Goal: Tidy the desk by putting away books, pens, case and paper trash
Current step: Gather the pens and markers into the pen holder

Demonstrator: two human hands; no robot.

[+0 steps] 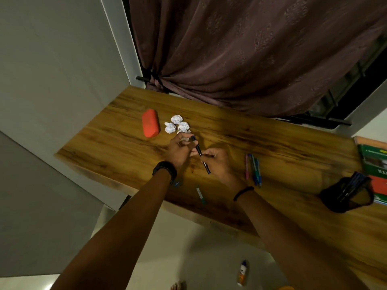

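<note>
Desk (272, 147) of streaked, glossy wood stood under a dark patterned curtain (251, 59). Books (374, 160), cut off by the right edge, lay beside a blurred black mesh holder (345, 193) with dark pens inside. A rounded red case (150, 122) sat just beside crumpled white paper balls (177, 124). Coloured pens (253, 169) lay near the right hand (219, 162), which gripped a slim black pen (199, 150) mid-desk; the left hand (180, 149) pinched its far end.
</note>
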